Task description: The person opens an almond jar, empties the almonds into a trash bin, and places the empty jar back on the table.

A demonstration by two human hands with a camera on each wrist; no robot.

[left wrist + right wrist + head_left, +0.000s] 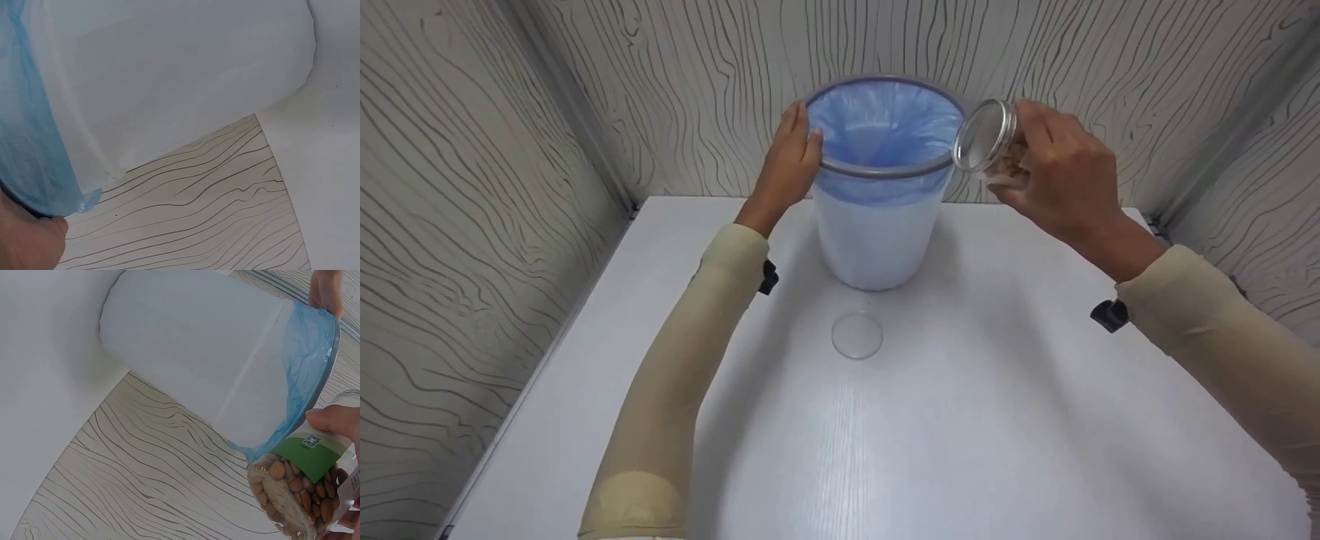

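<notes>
A white trash bin [877, 240] with a blue liner [855, 124] folded over its grey rim stands at the table's far side. My left hand [791, 157] grips the rim on its left, thumb at the near edge. In my right hand [1069, 169] is a clear jar of almonds [304, 492], held tilted with its mouth toward the bin, right at the rim's right side. No lid covers the mouth in the head view. The right wrist view shows a green and white label [315, 450] on the jar and almonds resting toward its base.
A clear round lid [856, 335] lies on the white table [945, 420] in front of the bin. Wood-grain patterned panels [720, 97] stand behind the table and on both sides.
</notes>
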